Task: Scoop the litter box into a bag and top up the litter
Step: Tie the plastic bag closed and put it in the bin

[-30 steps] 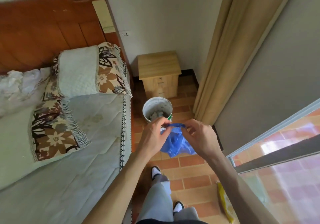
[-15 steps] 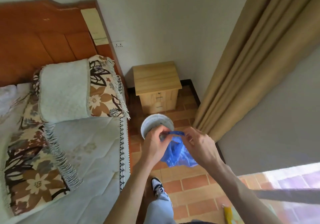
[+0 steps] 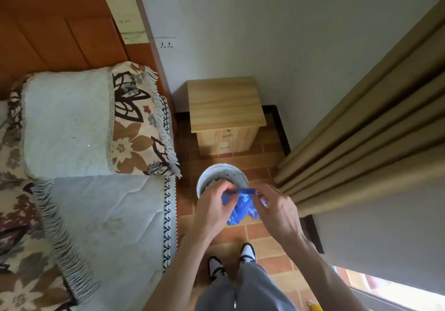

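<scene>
Between the bed (image 3: 115, 216) and the tan curtain (image 3: 361, 142), above the brick-tiled floor (image 3: 265, 236), both hands work a crumpled blue plastic bag (image 3: 240, 208); the left hand (image 3: 214, 208) pinches its upper edge on one side, the right hand (image 3: 274, 210) pinches the same edge on the other, and the rest hangs bunched between them, over the near rim of a white bucket (image 3: 222, 174); no litter box or scoop is in view. The step in hand looks to be finding the bag's mouth; it goes best if the fingertips rub the two thin layers apart at the rim and then draw outward gently, since hard pulling could tear so flimsy a film; opening it fully before any scooping should spare spills. Counted: one bag; one bucket; one wooden nightstand (image 3: 225, 108); one pillow (image 3: 72, 123) plainly seen; two shoes (image 3: 248, 254); two hands.
</scene>
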`<state>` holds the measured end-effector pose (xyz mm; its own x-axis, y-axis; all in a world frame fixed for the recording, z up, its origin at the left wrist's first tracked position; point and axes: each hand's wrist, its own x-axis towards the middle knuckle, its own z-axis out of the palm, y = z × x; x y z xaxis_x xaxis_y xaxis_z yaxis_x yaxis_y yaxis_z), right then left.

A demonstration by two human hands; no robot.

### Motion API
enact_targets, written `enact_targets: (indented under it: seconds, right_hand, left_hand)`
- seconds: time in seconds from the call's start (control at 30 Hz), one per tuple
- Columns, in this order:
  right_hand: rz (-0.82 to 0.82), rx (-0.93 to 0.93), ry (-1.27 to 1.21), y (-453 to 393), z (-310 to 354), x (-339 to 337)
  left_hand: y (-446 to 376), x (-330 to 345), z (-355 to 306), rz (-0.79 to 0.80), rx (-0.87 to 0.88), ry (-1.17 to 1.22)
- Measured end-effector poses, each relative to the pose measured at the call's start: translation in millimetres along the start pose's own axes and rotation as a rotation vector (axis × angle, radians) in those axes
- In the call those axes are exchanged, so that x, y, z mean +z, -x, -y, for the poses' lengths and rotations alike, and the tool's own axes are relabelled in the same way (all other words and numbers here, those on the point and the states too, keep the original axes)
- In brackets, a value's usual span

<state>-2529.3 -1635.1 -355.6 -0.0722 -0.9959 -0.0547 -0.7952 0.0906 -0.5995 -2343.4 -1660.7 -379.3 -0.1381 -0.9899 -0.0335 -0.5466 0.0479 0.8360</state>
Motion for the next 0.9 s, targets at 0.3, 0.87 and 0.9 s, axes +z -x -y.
enact_targets:
  seconds: [0.3,0.87,0.9]
  right_hand:
    - [0.078,-0.041,-0.010,-96.0,-48.5,100.5]
    - [0.320,0.020,0.038,-202.1,-224.7,344.2]
    - [0.339,0.025,0.030,-206.0,-233.1,355.3]
  left_hand:
    - [-74.7,40.9,103.5,-0.057,-0.063,-0.021]
    - [-150.7,207.5,351.1,-0.004,-0.271,-0.104]
    - [-153.9,213.9,362.9,0.007,-0.293,-0.108]
